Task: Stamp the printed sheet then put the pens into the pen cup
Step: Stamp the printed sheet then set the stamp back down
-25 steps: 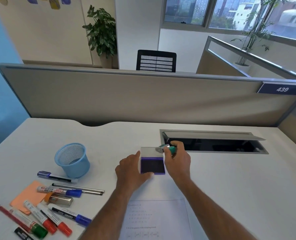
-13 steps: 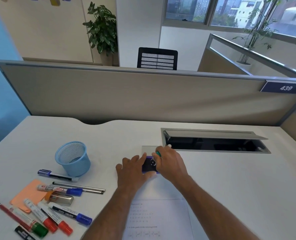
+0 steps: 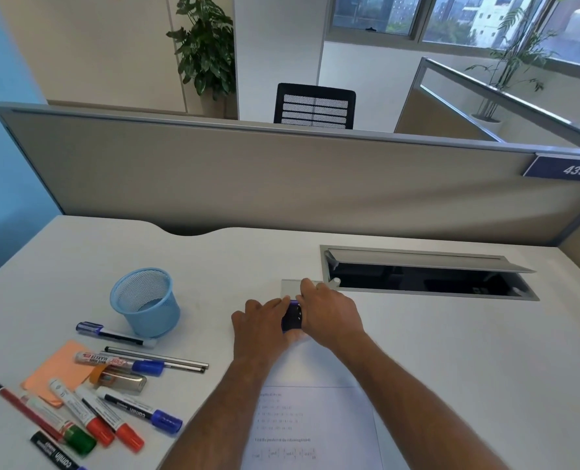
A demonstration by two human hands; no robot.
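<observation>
An open purple ink pad (image 3: 292, 318) with its grey lid (image 3: 289, 287) folded back lies mid-desk, just beyond the printed sheet (image 3: 319, 415). My left hand (image 3: 258, 322) grips the pad's left side. My right hand (image 3: 329, 313) is closed over the stamp and presses down on the pad, which hides the stamp almost fully. The blue mesh pen cup (image 3: 146, 303) stands upright to the left. Several markers and pens lie near it: a blue-capped marker (image 3: 119, 362), red-capped ones (image 3: 112, 424), a green-capped one (image 3: 61, 424) and two thin dark pens (image 3: 156, 357).
An orange sticky pad (image 3: 56, 366) and a metal stapler (image 3: 122, 381) sit among the pens. An open cable tray (image 3: 427, 276) is sunk into the desk right of my hands. A grey partition (image 3: 282, 178) closes off the back edge.
My right hand came down from above the pad's far edge, bringing the green stamp onto the purple ink surface. My left hand slid closer along the pad's left side.
</observation>
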